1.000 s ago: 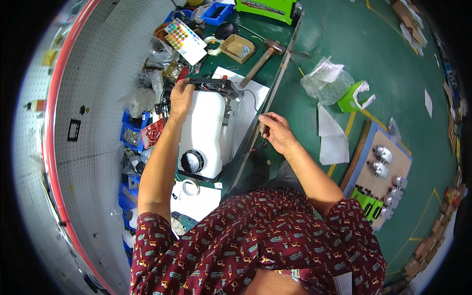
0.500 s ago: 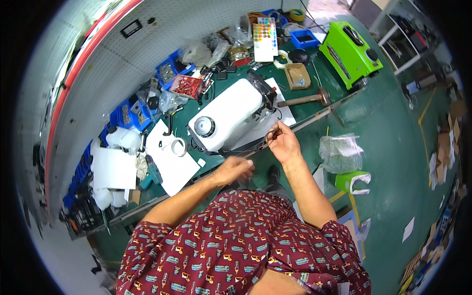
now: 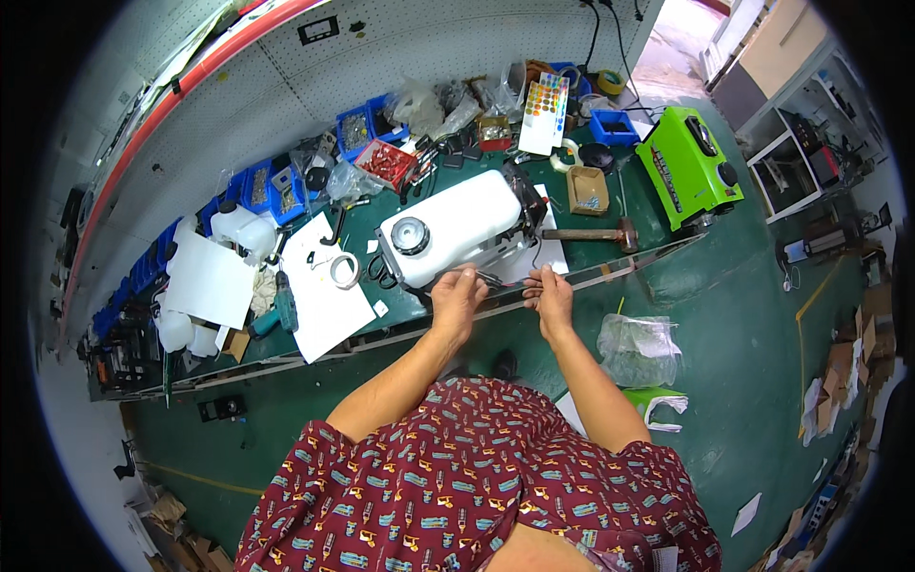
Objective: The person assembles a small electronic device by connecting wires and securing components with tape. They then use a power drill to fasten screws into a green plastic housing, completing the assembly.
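Note:
A white plastic tank (image 3: 457, 217) with a black ribbed cap (image 3: 411, 235) lies at a slant on the bench, a black assembly (image 3: 522, 202) at its far right end. Close to the tank's near side, my left hand (image 3: 456, 307) is closed, thumb and fingers pinching one end of a thin black cable (image 3: 491, 279). Farther right, my right hand (image 3: 550, 303) has its fingertips pinched on the same cable, past the bench's front edge. What exactly sits under the left fingertips is partly hidden.
A hammer (image 3: 596, 234) and a cardboard box (image 3: 587, 191) lie right of the tank. Beyond stands a green machine (image 3: 688, 170). Left are white sheets (image 3: 319, 296), a tape roll (image 3: 344, 272) and a drill (image 3: 285, 305). Blue bins (image 3: 355, 129) and a red tray (image 3: 385, 164) line the back.
My left hand has risen from below the bench edge to the tank's near side and now pinches the cable. The right hand still holds it. The whole view has shifted and turned.

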Demonstrator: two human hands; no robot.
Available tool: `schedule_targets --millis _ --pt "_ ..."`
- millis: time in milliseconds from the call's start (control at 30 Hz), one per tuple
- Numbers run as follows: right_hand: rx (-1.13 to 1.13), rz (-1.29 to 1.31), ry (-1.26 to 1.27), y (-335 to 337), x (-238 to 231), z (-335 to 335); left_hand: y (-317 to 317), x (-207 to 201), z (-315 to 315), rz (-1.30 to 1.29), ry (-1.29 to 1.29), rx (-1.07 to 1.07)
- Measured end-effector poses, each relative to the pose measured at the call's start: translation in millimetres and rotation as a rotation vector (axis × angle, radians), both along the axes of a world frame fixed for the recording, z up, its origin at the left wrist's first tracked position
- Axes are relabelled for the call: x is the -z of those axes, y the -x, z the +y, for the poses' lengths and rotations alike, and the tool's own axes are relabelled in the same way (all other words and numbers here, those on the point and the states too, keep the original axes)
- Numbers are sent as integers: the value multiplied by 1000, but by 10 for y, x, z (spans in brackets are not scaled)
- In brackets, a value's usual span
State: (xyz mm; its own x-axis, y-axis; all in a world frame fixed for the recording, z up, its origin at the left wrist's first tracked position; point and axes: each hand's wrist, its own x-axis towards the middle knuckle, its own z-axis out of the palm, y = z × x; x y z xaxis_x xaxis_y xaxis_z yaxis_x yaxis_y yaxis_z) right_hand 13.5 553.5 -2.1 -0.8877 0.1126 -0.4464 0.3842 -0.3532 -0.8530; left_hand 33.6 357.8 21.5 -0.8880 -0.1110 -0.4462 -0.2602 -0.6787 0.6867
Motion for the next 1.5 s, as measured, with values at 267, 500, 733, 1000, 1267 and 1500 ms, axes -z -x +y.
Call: schedule_targets --millis 267,500,733,1000,1267,1500 --pt "-123 235 -265 -86 89 -16 319 229 212 -114 -37 -309" --pt "6 647 -855 130 53 -121 509 248 214 -278 -394 -432" --pt "-312 465 -1087 313 -92 -141 406 269 215 -264 -360 -478" --pt "-427 721 -1128 350 -322 -238 420 300 276 -284 -321 -787" --pt "-622 601 -1310 403 -273 -312 529 374 381 -264 -95 -751" --pt "-156 863 -1301 301 -434 -468 622 416 348 -399 81 -733"
